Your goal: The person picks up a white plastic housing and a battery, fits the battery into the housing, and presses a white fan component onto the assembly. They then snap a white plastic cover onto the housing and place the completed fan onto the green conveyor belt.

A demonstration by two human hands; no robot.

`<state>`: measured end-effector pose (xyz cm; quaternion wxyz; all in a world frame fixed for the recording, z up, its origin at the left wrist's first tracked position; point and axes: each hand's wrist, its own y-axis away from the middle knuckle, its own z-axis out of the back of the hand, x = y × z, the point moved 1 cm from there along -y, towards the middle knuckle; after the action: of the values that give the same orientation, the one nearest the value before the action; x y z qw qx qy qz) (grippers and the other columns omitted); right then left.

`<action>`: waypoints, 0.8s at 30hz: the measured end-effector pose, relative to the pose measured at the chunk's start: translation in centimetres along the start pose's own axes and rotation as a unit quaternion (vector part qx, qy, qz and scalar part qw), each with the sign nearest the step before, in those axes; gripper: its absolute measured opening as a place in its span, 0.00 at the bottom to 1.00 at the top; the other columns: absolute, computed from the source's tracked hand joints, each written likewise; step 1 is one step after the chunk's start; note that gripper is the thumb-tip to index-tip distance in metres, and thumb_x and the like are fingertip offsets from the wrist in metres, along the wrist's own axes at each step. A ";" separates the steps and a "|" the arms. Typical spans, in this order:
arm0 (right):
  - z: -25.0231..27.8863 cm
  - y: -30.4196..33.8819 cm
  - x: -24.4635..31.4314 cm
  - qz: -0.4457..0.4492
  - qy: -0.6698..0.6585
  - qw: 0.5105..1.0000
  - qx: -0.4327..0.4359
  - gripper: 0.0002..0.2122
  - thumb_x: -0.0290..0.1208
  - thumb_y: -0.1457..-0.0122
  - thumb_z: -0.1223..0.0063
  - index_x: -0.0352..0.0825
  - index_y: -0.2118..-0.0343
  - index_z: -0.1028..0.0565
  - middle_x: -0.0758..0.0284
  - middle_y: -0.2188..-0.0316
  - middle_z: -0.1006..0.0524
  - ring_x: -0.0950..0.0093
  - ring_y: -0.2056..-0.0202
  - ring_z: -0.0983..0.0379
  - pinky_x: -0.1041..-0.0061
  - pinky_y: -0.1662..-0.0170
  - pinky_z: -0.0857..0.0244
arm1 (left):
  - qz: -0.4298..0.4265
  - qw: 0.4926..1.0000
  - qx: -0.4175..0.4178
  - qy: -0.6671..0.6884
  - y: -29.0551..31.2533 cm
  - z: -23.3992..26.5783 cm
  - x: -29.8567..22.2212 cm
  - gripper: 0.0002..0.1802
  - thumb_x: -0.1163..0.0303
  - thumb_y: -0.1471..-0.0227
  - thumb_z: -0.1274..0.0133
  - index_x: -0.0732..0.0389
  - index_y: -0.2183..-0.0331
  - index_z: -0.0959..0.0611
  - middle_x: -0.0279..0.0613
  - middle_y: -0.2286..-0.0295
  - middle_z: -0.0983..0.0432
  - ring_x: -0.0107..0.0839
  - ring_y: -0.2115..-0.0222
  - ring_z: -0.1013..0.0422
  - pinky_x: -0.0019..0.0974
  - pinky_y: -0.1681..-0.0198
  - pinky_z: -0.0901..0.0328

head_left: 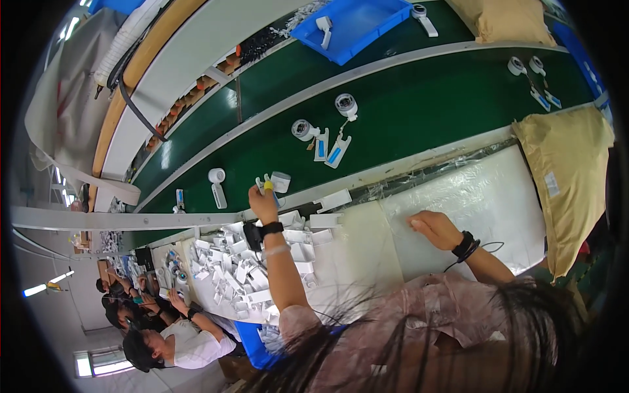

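At the near edge of the green conveyor belt, my left hand (263,204) has its fingers closed on a white round-headed device (280,181). Something yellow shows at its fingertips; whether it is a finger cover or a part, I cannot tell. Below that wrist, a heap of white plastic casings (239,272) covers the table. My right hand (436,229) hovers over the plastic-covered work surface (472,196), its fingers curled loosely together with nothing visible in them. On the belt ahead lie two white devices (346,106) with round heads and handles showing blue parts.
A single white device (217,187) lies farther left on the belt. Two more (517,65) lie far right, near a brown paper sack (570,183). Beyond the belt's rail stands a blue tray (367,29). Co-workers (190,340) sit along the table at left, beside a metal post (131,219).
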<state>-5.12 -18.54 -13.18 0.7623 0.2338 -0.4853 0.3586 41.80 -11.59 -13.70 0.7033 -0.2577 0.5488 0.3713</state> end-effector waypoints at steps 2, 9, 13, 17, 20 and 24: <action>-0.2 0.1 -0.4 -0.024 -0.016 1.000 0.012 0.14 0.37 0.36 0.57 0.31 0.62 0.24 0.56 0.69 0.24 0.58 0.65 0.27 0.66 0.60 0.34 | -0.316 0.746 -0.217 -0.545 -0.5 -2.4 -0.2 0.20 0.64 0.57 0.38 0.61 0.62 0.24 0.45 0.66 0.24 0.41 0.63 0.28 0.45 0.60 0.33; -0.4 -0.3 -0.9 -0.059 -0.019 0.998 0.027 0.15 0.38 0.35 0.59 0.31 0.63 0.24 0.55 0.69 0.24 0.57 0.65 0.27 0.65 0.60 0.34 | -0.181 0.763 0.048 -0.618 -1.9 -14.2 -0.8 0.19 0.51 0.57 0.42 0.57 0.71 0.17 0.47 0.70 0.21 0.47 0.64 0.25 0.49 0.65 0.32; -1.2 -0.9 -0.7 -0.050 -0.012 0.998 0.038 0.15 0.37 0.35 0.58 0.30 0.63 0.24 0.54 0.68 0.24 0.56 0.65 0.27 0.65 0.60 0.34 | -0.099 0.832 -0.003 -0.546 -5.3 -16.5 2.2 0.23 0.51 0.62 0.38 0.59 0.69 0.18 0.52 0.66 0.23 0.48 0.63 0.26 0.48 0.61 0.31; -1.1 -0.8 -1.5 -0.067 -0.025 0.997 0.042 0.14 0.37 0.35 0.57 0.30 0.63 0.24 0.54 0.68 0.24 0.56 0.64 0.27 0.65 0.60 0.34 | -0.002 0.899 0.053 -0.435 -6.5 -18.8 1.6 0.28 0.59 0.62 0.37 0.64 0.59 0.23 0.57 0.63 0.24 0.51 0.60 0.26 0.47 0.56 0.32; -1.2 -1.1 -1.1 -0.054 -0.015 0.998 0.034 0.14 0.37 0.36 0.56 0.30 0.63 0.24 0.55 0.68 0.24 0.56 0.65 0.27 0.65 0.61 0.34 | -0.017 0.926 0.071 -0.370 -7.2 -18.8 2.8 0.33 0.68 0.61 0.39 0.66 0.52 0.30 0.61 0.61 0.24 0.52 0.60 0.26 0.49 0.56 0.32; -1.6 -1.6 0.1 -0.014 -0.009 0.998 0.056 0.13 0.36 0.36 0.55 0.30 0.63 0.24 0.55 0.68 0.24 0.57 0.66 0.27 0.65 0.62 0.33 | -0.081 0.962 0.097 -0.241 -8.0 -15.3 4.4 0.26 0.76 0.57 0.45 0.68 0.54 0.32 0.53 0.65 0.23 0.42 0.76 0.23 0.39 0.75 0.29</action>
<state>-2.91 -18.38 -13.82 0.7486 0.2858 -0.4678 0.3728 39.85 -27.04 -22.35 0.8642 -0.1344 0.3735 0.3092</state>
